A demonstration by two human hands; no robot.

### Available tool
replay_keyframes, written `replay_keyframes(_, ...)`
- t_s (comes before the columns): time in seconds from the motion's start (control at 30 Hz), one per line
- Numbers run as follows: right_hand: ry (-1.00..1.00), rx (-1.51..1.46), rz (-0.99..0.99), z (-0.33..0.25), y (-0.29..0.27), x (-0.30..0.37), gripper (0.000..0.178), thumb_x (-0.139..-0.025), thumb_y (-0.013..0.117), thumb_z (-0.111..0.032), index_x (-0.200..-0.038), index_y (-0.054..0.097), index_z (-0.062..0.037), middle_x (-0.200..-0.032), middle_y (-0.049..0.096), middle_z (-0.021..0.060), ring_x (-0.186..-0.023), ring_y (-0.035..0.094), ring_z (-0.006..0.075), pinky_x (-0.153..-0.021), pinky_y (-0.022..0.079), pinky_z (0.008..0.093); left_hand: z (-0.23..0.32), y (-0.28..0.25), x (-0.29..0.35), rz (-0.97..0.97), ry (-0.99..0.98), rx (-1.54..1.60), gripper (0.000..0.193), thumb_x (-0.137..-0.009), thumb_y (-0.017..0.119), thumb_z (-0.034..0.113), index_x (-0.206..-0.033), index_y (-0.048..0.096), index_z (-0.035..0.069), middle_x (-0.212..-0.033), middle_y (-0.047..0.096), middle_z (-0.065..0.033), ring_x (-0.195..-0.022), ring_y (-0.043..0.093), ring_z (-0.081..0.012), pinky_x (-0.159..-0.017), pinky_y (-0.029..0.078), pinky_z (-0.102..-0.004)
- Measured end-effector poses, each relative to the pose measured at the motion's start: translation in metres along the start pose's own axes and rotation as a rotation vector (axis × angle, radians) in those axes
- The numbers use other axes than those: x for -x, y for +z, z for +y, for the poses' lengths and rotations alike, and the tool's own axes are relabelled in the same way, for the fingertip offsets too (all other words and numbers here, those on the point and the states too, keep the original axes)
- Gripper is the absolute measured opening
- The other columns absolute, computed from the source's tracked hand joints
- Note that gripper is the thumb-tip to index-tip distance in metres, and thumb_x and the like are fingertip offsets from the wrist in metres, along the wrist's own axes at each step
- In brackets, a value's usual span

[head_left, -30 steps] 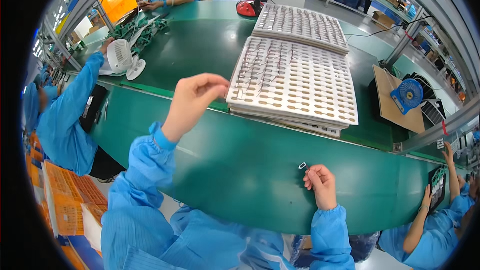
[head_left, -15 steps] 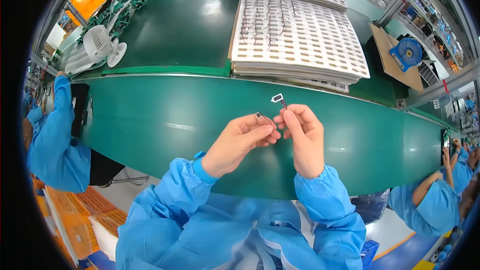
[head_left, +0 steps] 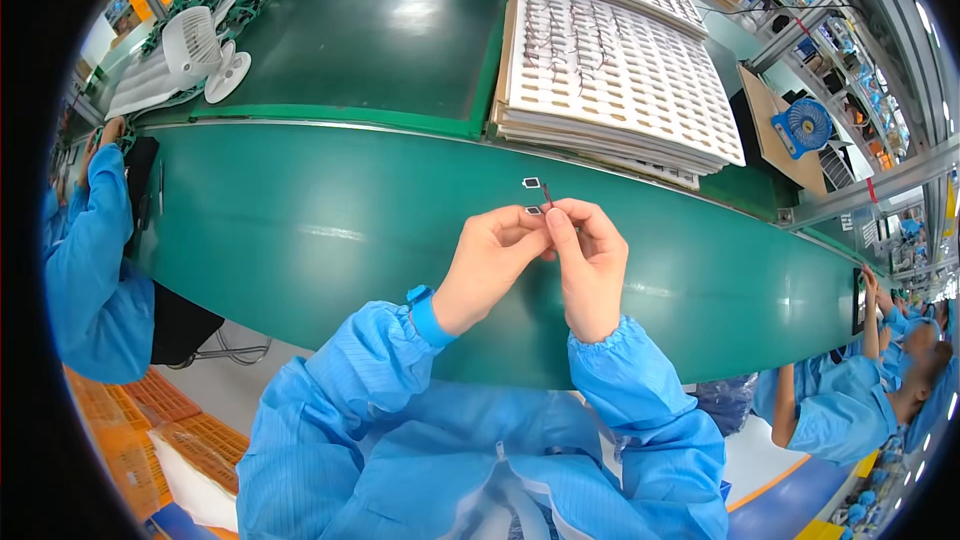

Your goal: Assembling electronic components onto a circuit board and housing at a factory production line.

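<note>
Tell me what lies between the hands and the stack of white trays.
Head view: only bare green conveyor belt separates the hands from the stack of white perforated trays.

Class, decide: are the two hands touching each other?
Touching. The head view shows the left hand and right hand pressed fingertip to fingertip around a small metal part.

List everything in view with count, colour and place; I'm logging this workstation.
small part: one, dark with pale ends, pinched between both hands' fingertips
conveyor belt: one, green, under the hands
stacked trays: one stack nearest, white, beyond the belt; another behind
desk fan: one, white, upper left
small fan: one, blue, right, on a brown board
crates: several, orange, floor at lower left
co-workers: blue-coated, at left and at lower right
left hand: one, bare, blue sleeve
right hand: one, bare, blue sleeve
</note>
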State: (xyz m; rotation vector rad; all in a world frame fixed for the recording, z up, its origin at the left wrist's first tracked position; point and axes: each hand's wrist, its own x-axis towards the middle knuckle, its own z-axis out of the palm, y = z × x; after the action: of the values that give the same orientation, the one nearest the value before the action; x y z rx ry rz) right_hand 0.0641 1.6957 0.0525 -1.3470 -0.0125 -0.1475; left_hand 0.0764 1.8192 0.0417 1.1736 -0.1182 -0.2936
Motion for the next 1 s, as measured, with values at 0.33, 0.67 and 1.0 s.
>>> replay_keyframes(0.33, 0.024, -0.013, 0.039, -0.003, -0.009, -0.014, 0.013, -0.093, 0.06, -0.012, -0.1, 0.061, -0.0009, -0.089, 0.064, 0.0033, -0.077, 0.058, 0.0083, -0.06, 0.047, 0.022, 0.0, 0.006, -0.007, -0.068, -0.011, 0.068, 0.019, -0.092, 0.058, 0.007, -0.106, 0.064, -0.003, -0.098, 0.068, -0.0087, -0.09, 0.064, -0.0142, -0.082, 0.05, -0.0265)
replay_keyframes(0.67, 0.201, -0.26, -0.154, 0.001, -0.019, -0.027, 0.013, -0.095, 0.053, -0.013, -0.1, 0.055, -0.0019, -0.083, 0.054, 0.0013, -0.073, 0.049, 0.0098, -0.068, 0.041, 0.0249, -0.025, -0.033, -0.021, -0.147, 0.183, -0.48, 0.017, -0.086, 0.06, 0.011, -0.094, 0.068, -0.002, -0.082, 0.07, -0.0119, -0.075, 0.065, -0.0144, -0.069, 0.052, -0.0292)
replay_keyframes(1.0, 0.268, -0.521, -0.331, 0.037, -0.044, -0.02, 0.013, -0.097, 0.052, -0.017, -0.1, 0.047, -0.0054, -0.076, 0.04, -0.0007, -0.066, 0.035, 0.007, -0.06, 0.032, 0.0203, -0.032, -0.025, -0.014, -0.119, 0.224, -0.462, 0.016, -0.081, 0.059, 0.004, -0.094, 0.065, -0.004, -0.083, 0.068, -0.0162, -0.076, 0.066, -0.025, -0.068, 0.052, -0.0338)
